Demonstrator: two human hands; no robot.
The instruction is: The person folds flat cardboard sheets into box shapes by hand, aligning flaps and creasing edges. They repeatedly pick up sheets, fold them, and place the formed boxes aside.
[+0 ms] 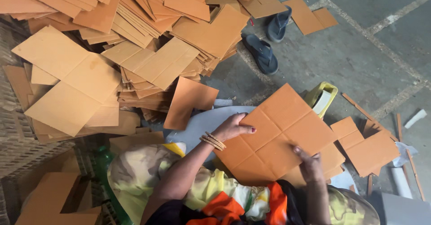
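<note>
both hands (231, 127) gripping creased cardboard sheet (280, 128)

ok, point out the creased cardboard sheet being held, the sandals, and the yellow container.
creased cardboard sheet (280, 133), head view, centre crease crossing
sandals (261, 53), head view, nearer sandal's strap
yellow container (331, 89), head view, right rim

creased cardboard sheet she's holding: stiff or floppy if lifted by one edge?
The cardboard sheet looks thin and flat, so probably light. Visible fold lines suggest it bends there rather than staying rigid. Both the left hand and right hand steady it.
</note>
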